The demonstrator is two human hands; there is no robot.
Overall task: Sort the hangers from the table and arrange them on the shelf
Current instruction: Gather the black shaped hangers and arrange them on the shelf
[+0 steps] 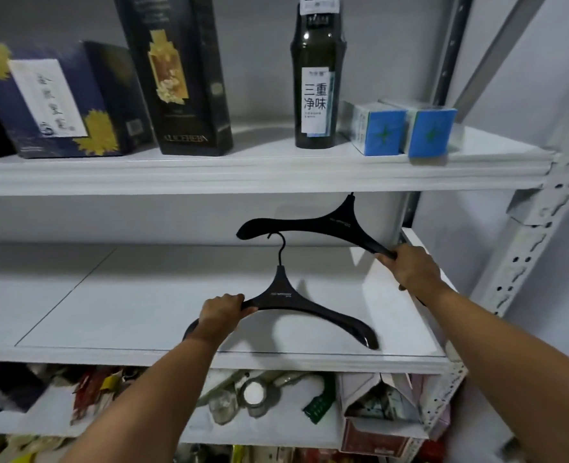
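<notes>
Pointing necks up, left hand (221, 312) grips lower hanger (286, 295), right hand (410, 267) upper hanger (326, 223), crosswise.

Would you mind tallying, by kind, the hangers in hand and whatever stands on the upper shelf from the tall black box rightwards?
Black hangers: 2, the upper hanger in the right hand, the lower hanger in the left hand
Tall black box: 1
Dark green bottle: 1
Blue-fronted boxes: 2, the left blue-fronted box and the right blue-fronted box
Total: 6
</notes>
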